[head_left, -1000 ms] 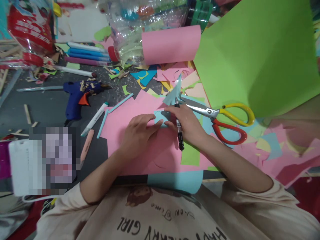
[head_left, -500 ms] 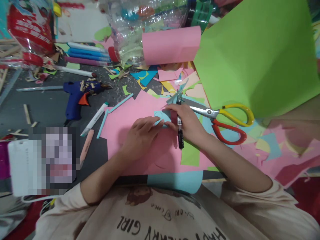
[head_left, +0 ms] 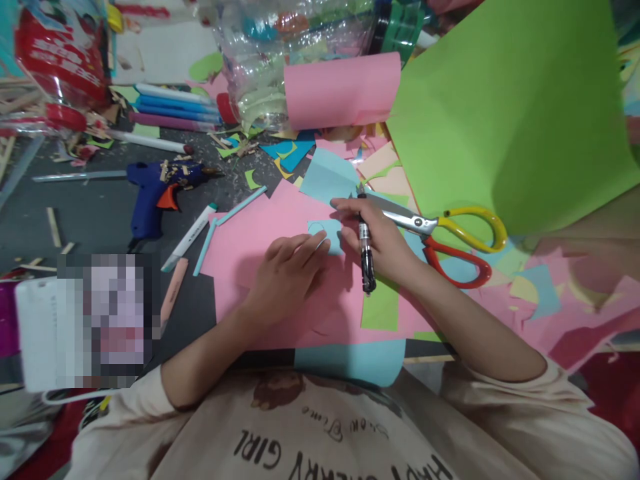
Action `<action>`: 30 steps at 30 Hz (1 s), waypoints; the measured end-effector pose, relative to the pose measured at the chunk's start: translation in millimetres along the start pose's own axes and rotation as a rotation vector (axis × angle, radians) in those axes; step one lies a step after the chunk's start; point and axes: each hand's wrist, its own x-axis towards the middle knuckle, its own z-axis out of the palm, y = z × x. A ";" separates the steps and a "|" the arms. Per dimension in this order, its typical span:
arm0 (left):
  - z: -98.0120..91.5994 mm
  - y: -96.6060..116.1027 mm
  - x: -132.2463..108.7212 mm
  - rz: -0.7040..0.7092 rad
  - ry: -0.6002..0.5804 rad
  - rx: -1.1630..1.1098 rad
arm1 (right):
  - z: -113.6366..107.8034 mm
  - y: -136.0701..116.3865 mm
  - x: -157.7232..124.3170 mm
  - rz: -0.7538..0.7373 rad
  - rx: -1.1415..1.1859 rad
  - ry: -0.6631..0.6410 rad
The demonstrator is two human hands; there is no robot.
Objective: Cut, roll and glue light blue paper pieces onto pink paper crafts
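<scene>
My left hand (head_left: 286, 269) lies with fingers curled on a pink paper sheet (head_left: 260, 233), its fingertips pressing a small light-blue paper piece (head_left: 331, 235). My right hand (head_left: 381, 235) is closed round a black pen (head_left: 367, 253) and also pinches the edge of a larger light-blue paper piece (head_left: 325, 177) that lies flat beyond the small one. Scissors (head_left: 445, 230) with yellow and red handles lie just right of my right hand.
A big green sheet (head_left: 510, 107) rises at the right. A rolled pink sheet (head_left: 343, 87) and clear plastic bottles (head_left: 280, 47) stand behind. A blue glue gun (head_left: 160, 190), markers (head_left: 170, 110) and paper scraps litter the dark table at the left. A pixelated white object (head_left: 85, 320) sits near left.
The larger light-blue piece, standing folded up by my right hand before, now lies unfolded and flat. My right hand shifted slightly right and the pen tilted. My left hand barely moved.
</scene>
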 end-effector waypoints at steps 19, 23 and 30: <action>-5.3 10.6 2.8 -0.045 -0.103 0.058 | -1.9 -6.6 4.2 0.203 0.215 0.047; -5.6 11.1 2.5 -0.040 -0.097 0.058 | -3.2 -8.9 6.4 0.221 0.194 -0.007; -4.6 11.5 2.2 -0.042 -0.090 0.058 | -3.7 -10.0 7.0 0.215 0.134 -0.075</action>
